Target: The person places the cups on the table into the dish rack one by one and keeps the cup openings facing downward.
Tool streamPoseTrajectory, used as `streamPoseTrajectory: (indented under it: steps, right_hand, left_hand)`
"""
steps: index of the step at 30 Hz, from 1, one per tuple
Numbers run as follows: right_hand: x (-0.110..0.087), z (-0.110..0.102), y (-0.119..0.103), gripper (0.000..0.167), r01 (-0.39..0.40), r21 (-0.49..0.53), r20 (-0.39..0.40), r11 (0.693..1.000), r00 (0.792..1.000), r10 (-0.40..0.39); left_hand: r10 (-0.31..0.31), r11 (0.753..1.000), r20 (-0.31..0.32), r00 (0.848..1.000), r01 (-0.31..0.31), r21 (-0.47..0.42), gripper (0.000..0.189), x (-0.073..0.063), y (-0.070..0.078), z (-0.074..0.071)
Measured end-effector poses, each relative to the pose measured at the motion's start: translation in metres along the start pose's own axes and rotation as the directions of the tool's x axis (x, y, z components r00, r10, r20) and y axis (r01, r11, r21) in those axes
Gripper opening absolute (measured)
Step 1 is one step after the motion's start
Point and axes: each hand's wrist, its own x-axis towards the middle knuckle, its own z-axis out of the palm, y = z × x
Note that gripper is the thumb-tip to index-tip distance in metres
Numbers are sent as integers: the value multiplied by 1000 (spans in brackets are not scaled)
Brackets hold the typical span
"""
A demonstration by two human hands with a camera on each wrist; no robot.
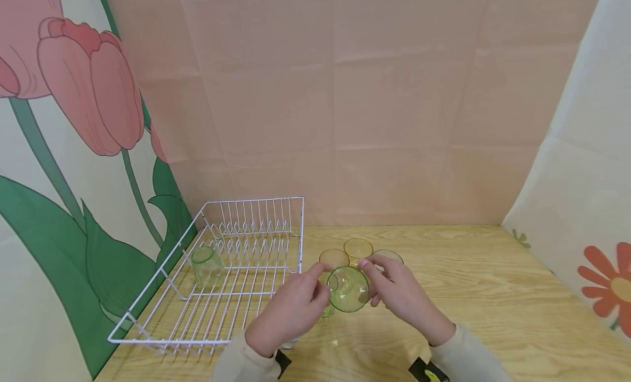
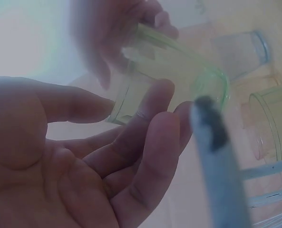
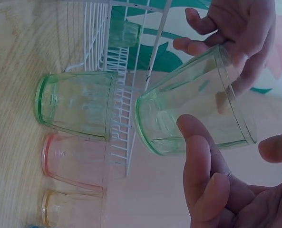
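**Head view: transparent green tapered tumbler (image 1: 349, 289) held up btwn my L hand (image 1: 293, 305) & R hand (image 1: 401, 294)**

Tumbler is raised above the pale wood-grain table (image 1: 493, 294), mouth up, tilted. L hand: part-closed, fingers bent, gripping the tumbler btwn thumb & fingertips. R hand: likewise part-closed, thumb at the rim, fingers along the opp. wall. Beyond my hands, standing on the table: transparent pink tumbler (image 3: 76, 161), transparent amber tumbler (image 1: 358, 246) & transparent pale-blue tumbler (image 2: 243, 54); second green tumbler (image 3: 76, 104) stands just beside the pink one. To my L: white wire dish rack (image 1: 197, 342) w/ third green tumbler (image 1: 207, 268) inside.
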Motion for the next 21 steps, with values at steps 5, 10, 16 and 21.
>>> streamPoseTrajectory:
  steps: [5,10,16,21]
  right_hand:
    - [2,0,2,55,-57,-19,-3,998,998,57]
    - [3,2,4,53,-81,-20,5,997,997,81]
    - [3,2,4,48,-67,-24,26,997,997,68]
    - [2,1,2,50,-69,-31,21,997,997,69]
  left_hand:
    - [-12,1000,10,1000,13,-8,36,0,-1,2]
    - [-12,1000,21,1000,13,-23,37,-1,-1,2]
    - [-1,999,34,999,3,-43,36,-1,-2,2]
    - [-30,997,45,999,33,-69,35,0,-2,1]
